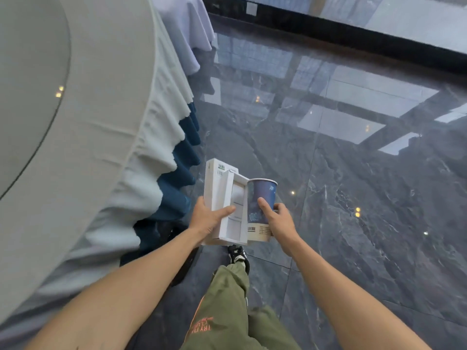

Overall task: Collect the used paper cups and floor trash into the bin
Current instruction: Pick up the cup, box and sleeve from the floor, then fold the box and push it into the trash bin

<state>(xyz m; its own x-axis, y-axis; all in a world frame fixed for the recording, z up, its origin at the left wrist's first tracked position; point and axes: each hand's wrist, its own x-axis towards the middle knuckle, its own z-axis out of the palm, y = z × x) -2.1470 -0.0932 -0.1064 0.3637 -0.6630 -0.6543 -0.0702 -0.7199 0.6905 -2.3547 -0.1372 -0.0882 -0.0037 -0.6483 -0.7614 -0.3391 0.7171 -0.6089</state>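
Observation:
My left hand (209, 219) grips a white open cardboard box (222, 195) from its left side, thumb lying across the inner tray. My right hand (278, 221) holds a blue paper cup (262, 195) with a beige printed base, upright, thumb on its front. Cup and box touch each other, held above the dark floor in front of me. No bin is visible.
A round table (83, 147) with a pale cloth and a dark blue underskirt fills the left. A second draped table (187, 34) stands behind it. Glossy dark marble floor (353, 198) spreads to the right, bounded by a black ledge (353, 34). My green trousers and shoe (238, 256) are below.

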